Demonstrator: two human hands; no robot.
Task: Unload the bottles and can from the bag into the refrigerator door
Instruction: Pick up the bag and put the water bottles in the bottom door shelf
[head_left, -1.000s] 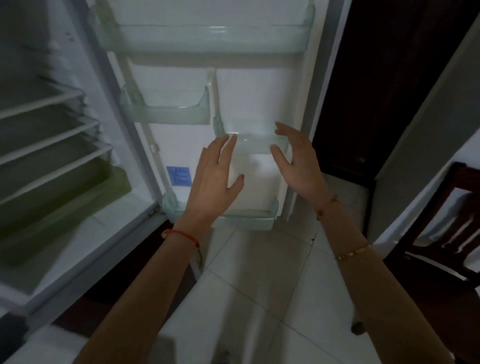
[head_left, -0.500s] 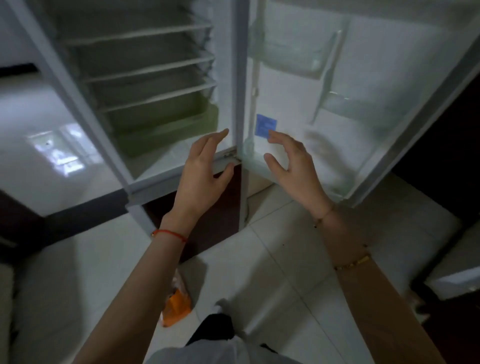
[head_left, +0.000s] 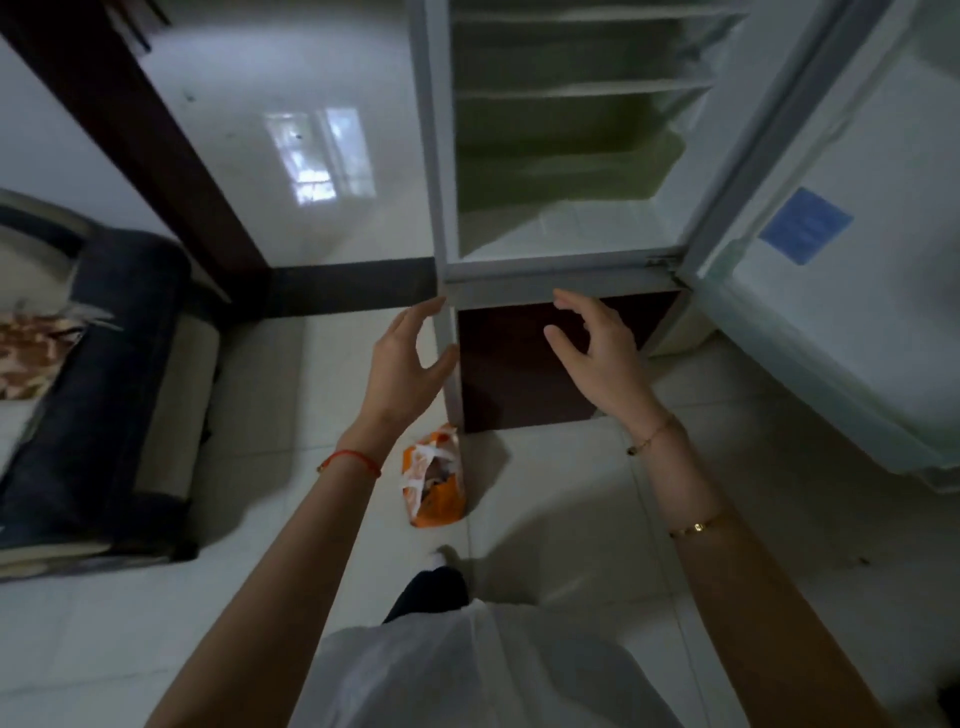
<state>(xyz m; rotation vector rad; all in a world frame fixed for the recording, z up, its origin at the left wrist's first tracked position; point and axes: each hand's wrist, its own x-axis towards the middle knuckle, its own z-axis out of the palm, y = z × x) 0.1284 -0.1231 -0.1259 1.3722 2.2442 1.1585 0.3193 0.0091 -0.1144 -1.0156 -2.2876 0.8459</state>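
Note:
An orange and white bag (head_left: 434, 480) lies on the tiled floor just below the refrigerator's lower left corner; its contents are too dark to make out. My left hand (head_left: 402, 366) hovers above the bag with fingers spread and nothing in it. My right hand (head_left: 597, 353) is held out in front of the refrigerator's dark lower panel, also spread and holding nothing. The refrigerator door (head_left: 852, 291) stands swung wide at the right, with a blue sticker (head_left: 805, 226) on its inner face and a pale bottom rack.
The refrigerator cabinet (head_left: 566, 156) shows bare wire shelves and a green drawer. A dark sofa (head_left: 93, 395) stands at the left. A dark wooden post (head_left: 150, 150) runs diagonally at the upper left. My leg and white shirt fill the bottom middle.
My view has swung left and down from the door racks to the floor. The bag has come into full view below my hands, which stay spread and apart.

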